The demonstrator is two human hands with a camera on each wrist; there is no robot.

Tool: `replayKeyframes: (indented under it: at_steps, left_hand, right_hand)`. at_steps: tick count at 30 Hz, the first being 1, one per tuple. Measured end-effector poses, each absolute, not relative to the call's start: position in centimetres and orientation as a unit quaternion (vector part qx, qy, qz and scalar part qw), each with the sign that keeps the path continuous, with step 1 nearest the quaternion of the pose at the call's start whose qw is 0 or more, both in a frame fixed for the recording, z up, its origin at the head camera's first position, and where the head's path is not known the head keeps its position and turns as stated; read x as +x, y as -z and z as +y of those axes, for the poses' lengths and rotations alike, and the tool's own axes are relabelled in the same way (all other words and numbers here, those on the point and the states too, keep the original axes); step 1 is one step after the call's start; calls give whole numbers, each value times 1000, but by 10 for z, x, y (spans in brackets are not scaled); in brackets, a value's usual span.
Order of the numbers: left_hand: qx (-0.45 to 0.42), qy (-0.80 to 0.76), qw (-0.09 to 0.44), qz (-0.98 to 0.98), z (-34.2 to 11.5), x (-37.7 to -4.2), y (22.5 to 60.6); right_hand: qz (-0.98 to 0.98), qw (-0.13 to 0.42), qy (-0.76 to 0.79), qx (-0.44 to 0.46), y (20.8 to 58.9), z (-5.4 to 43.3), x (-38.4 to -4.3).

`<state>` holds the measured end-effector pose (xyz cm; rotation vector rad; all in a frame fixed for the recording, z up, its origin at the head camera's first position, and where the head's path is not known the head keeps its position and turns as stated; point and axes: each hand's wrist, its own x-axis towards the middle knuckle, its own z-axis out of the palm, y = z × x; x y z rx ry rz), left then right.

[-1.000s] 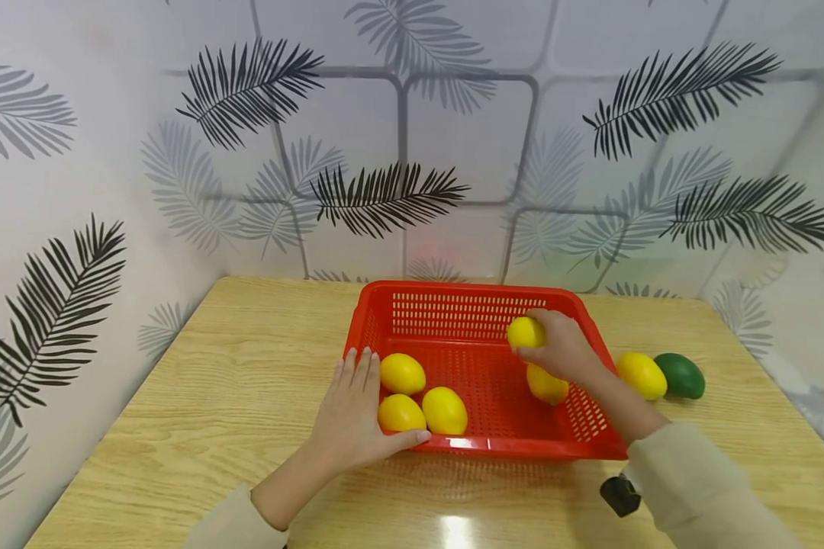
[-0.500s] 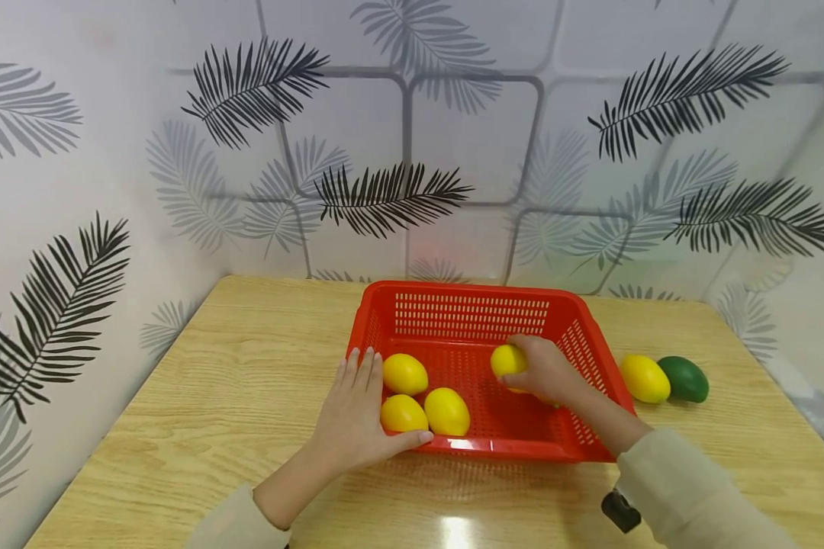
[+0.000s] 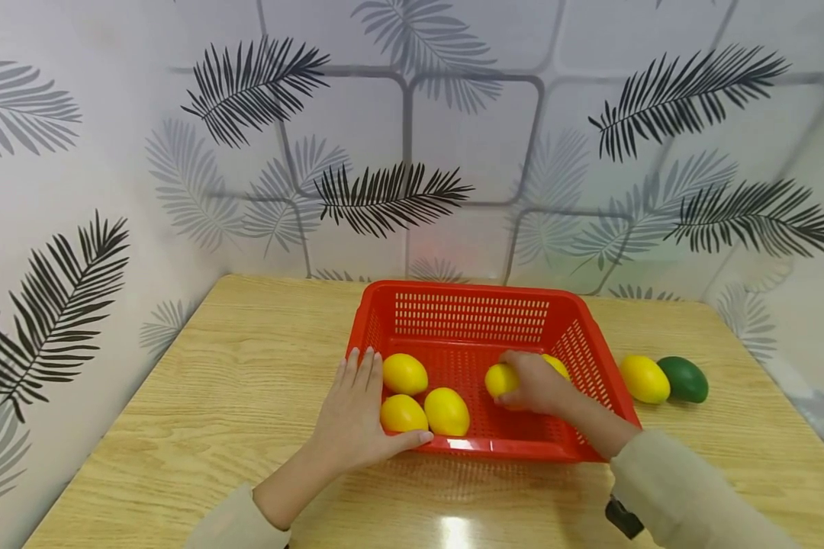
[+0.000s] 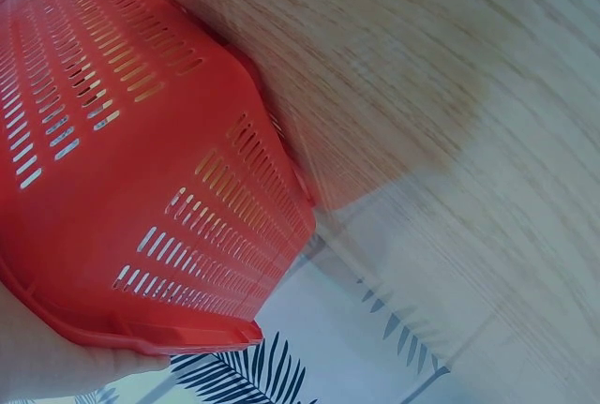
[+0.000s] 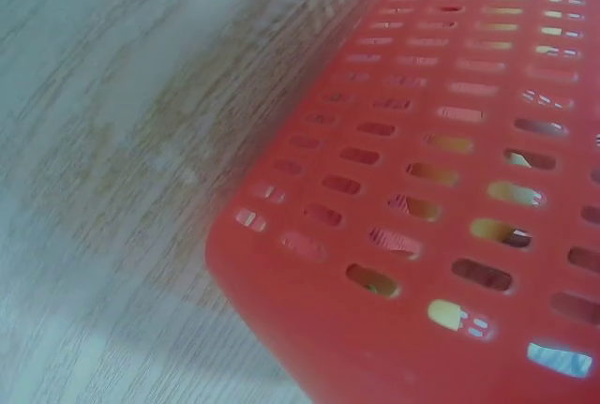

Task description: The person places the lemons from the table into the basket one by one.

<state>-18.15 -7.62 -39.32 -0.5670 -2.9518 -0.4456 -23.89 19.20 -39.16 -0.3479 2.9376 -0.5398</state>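
Note:
A red plastic basket (image 3: 463,446) stands on the table, with slotted walls. Inside it, my right hand (image 3: 539,385) grips a yellow lemon (image 3: 500,379) low down near the basket floor; whether the lemon touches the floor cannot be told. Another lemon (image 3: 556,364) is partly hidden behind that hand. My left hand (image 3: 350,423) rests on the basket's front left corner, fingers straight along the left rim and thumb on the front rim. Beside it, inside the basket, lie three lemons (image 3: 446,412). The left wrist view catches only part of the left hand (image 4: 56,357); the right wrist view shows the basket wall (image 5: 394,235).
Right of the basket, a lemon (image 3: 644,379) and a dark green oval fruit (image 3: 683,379) lie against each other on the wooden table (image 3: 247,358). A wall (image 3: 453,137) with leaf patterns rises behind the table.
My right hand has lowered the lemon deeper into the basket, moving left and toward the front. The left hand keeps its place on the rim.

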Motion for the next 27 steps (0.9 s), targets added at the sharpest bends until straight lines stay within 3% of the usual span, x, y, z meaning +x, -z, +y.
replayKeyframes:
  at_steps: [10,27]
  left_hand:
    - [-186,152,49,-969,-76,-181,393]
    - [-190,145,56,-969,-77,-180,392]
  right_hand:
    - [975,76,157,-139,393,189,-236]
    - [966,8,203,-163,378,198,-230]
